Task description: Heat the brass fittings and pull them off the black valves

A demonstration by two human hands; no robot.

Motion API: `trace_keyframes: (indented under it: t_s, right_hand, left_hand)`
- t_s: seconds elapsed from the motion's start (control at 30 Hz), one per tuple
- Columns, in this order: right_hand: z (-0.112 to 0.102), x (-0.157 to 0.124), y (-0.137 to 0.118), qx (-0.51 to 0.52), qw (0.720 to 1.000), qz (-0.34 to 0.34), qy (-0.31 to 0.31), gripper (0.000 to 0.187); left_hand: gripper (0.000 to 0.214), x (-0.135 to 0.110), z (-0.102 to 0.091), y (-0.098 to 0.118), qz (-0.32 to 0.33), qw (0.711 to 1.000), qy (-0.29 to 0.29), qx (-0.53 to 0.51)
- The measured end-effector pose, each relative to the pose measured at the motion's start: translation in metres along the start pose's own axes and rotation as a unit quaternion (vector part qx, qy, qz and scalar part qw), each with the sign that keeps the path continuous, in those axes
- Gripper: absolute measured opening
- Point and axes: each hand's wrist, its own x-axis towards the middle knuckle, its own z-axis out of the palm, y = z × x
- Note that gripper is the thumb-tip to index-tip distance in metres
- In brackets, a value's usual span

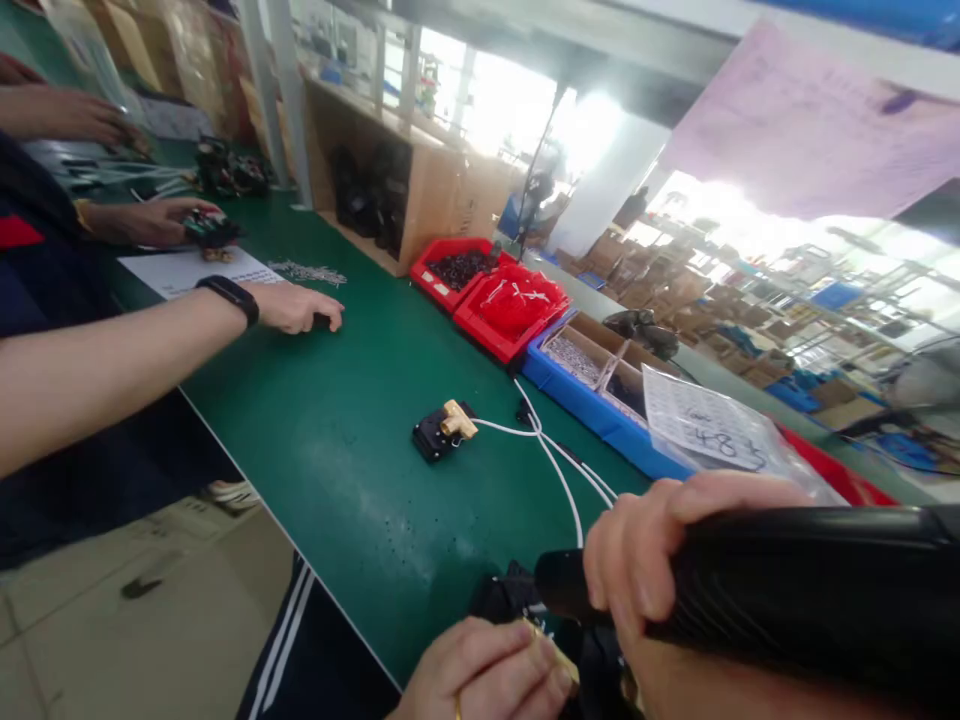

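Observation:
My right hand [637,560] is wrapped round a black electric screwdriver [795,580], whose nose points left and down over a black part [502,592]. Close below that nose, my left hand [495,675] pinches a brass-coloured fitting [559,655] with thumb and fingers. Much of this piece is hidden by my hands and the tool. Farther up the green table lies a black housing [431,437] with a brass tee fitting [457,422] on it. White cables [559,460] run from it towards my right hand.
Along the back stand red bins [491,345], a blue tray [607,430] with small parts, and a bagged paper [701,425]. A co-worker's wristbanded hand [296,305] rests on the table; their other hand [154,220] holds a circuit-board assembly. A cardboard box [442,200] stands behind.

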Motion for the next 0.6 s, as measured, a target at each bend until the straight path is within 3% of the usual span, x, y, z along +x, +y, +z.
trace_keyframes:
  t_s: [0.07,0.17,0.37,0.4,0.47,0.53,0.6]
  right_hand:
    - [0.001,0.000,0.004,0.035,0.999,-0.027,0.008,0.026]
    - [0.005,-0.001,0.011,0.070,0.992,-0.090,0.050,0.014]
    - [-0.005,0.004,0.005,0.034,0.997,0.049,-0.053,0.032]
    - [-0.003,0.003,0.006,0.024,0.998,0.037,-0.041,0.032]
    - [0.008,0.002,0.014,0.018,0.998,-0.055,0.033,0.029]
    - [0.021,0.000,0.025,0.022,0.978,-0.161,0.131,0.025]
    - [0.030,0.000,0.032,0.018,0.962,-0.205,0.177,0.023]
  left_hand:
    - [0.022,0.006,-0.001,0.002,0.003,0.999,0.037,0.000]
    - [0.020,0.015,-0.005,0.003,0.007,1.000,0.023,0.001]
    - [0.020,0.024,-0.008,0.001,0.004,0.999,0.030,-0.033]
    - [0.019,0.023,-0.007,0.000,0.008,0.999,0.038,-0.034]
    - [0.019,0.023,-0.005,-0.001,0.019,0.997,0.063,-0.027]
    - [0.019,0.022,-0.003,-0.001,0.025,0.996,0.082,-0.018]
    - [0.017,0.023,-0.002,-0.002,0.026,0.996,0.078,-0.016]
